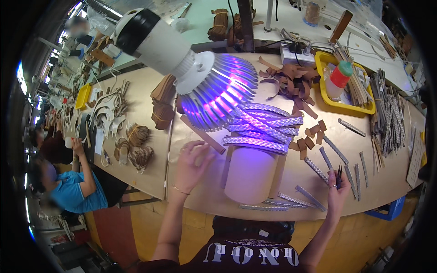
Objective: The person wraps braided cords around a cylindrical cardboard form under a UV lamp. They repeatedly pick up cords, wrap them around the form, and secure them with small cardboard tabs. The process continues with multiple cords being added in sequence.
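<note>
My left hand (193, 163) is open beside the cylinder, its fingers curved and apart, near the end of a brown strip (207, 137). My right hand (337, 189) is closed around a dark tool with two fine points (339, 172), tweezers or snips. The end of a braided grey strip (315, 169) meets those fingers; whether they pinch it too, I cannot tell. Between my hands lies a beige cylinder (250, 175), with several braided grey strips (268, 125) crossing over its far part. A finned lamp (218, 91) hangs over them and casts violet light.
Loose braided strips (300, 200) lie near the table's front edge. Curled brown pieces (293, 82) and a yellow tray (369, 109) with a red-and-green-topped bottle (339, 77) stand at the back right. Tied bundles (138, 135) lie left. A co-worker in blue (82, 189) sits far left.
</note>
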`<state>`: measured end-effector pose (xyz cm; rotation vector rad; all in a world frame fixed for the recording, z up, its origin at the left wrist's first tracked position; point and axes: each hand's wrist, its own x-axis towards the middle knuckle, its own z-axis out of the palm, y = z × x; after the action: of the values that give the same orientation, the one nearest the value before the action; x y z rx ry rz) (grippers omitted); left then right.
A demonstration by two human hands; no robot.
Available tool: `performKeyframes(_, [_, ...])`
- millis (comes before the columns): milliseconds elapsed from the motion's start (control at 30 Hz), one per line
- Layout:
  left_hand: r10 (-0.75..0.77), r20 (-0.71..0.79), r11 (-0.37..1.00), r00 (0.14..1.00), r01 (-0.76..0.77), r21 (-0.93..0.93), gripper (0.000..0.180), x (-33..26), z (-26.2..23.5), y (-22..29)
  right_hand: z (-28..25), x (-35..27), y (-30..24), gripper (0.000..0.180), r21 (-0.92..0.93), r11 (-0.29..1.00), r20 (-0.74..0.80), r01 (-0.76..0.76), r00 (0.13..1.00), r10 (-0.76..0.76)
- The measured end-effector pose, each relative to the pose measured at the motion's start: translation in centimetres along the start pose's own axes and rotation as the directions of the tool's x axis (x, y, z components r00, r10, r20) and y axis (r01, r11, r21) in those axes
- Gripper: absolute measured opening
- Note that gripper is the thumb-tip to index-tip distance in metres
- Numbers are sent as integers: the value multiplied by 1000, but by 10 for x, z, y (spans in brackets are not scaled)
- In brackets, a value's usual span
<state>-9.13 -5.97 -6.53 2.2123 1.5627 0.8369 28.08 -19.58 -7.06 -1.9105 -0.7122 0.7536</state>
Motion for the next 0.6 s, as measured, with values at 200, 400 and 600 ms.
performKeyframes(200, [49,131,997,990,-56,49,16,-4,22,-7,21,-13,-20,23,2,999,-14,50,999,-50])
performKeyframes(400, [153,125,973,980,-172,157,15,-4,24,-7,31,-25,-36,20,20,999,70,49,996,-51])
performKeyframes(600, [192,112,953,975,-212,214,17,-6,25,-8,44,-37,-49,18,53,993,137,102,985,-109])
